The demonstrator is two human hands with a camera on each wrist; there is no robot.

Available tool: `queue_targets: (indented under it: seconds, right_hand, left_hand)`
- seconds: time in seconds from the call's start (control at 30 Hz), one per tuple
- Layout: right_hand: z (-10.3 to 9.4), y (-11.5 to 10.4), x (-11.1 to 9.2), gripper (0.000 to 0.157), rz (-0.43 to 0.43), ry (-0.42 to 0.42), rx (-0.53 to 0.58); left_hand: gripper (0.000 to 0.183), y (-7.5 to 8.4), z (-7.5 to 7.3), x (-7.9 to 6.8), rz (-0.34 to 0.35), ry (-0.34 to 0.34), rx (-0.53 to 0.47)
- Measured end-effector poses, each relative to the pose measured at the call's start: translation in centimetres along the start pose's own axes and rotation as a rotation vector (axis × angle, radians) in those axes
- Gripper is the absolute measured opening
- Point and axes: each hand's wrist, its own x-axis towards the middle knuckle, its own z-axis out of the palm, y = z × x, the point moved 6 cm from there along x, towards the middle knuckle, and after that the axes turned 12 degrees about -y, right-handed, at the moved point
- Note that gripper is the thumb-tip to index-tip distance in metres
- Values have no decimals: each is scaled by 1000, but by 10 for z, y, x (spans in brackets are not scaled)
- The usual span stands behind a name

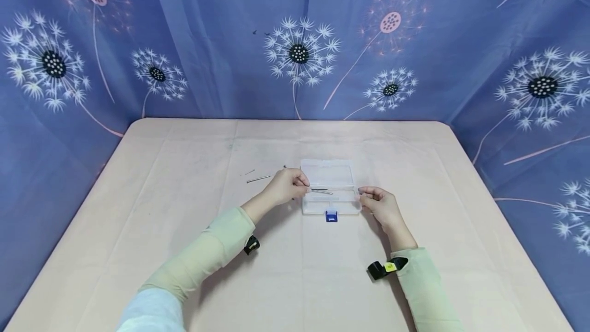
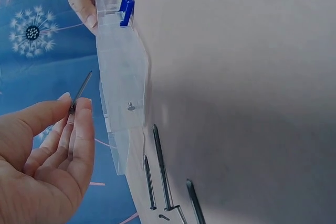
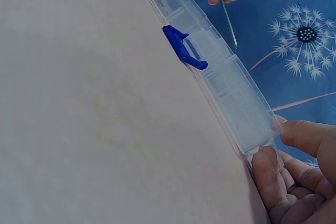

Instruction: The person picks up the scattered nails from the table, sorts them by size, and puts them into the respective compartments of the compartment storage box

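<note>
Between thumb and fingertips, my left hand [image 1: 287,187] pinches a thin metal nail [image 2: 83,87] at its head end. The nail's point reaches out over a clear plastic box [image 1: 332,208], whose lid [image 1: 327,173] is folded back. A blue latch [image 1: 331,216] hangs at the box's front. My right hand [image 1: 381,208] grips the right end of the box, thumb on one side and fingers on the other, as the right wrist view shows.
Left of the box, a long nail [image 1: 258,179] and a smaller one [image 1: 249,171] lie on the pale tablecloth [image 1: 184,209]. Several nails [image 2: 161,169] show beside the box in the left wrist view. Blue dandelion-patterned cloth [image 1: 230,40] hangs around the table.
</note>
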Motion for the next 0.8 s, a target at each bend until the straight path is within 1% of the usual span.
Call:
queue_targets:
  seconds: [0.3,0.5,0.8]
  right_hand:
    - [-1,3,0,38,6,9,-8]
    - [0,2,1,38,0,10,4]
    - [0,2,2,36,-10,13,7]
  left_hand:
    - [4,5,9,15,6,-47,35]
    - [6,7,13,21,-3,-48,120]
    - [6,4,14,24,-22,-39,152]
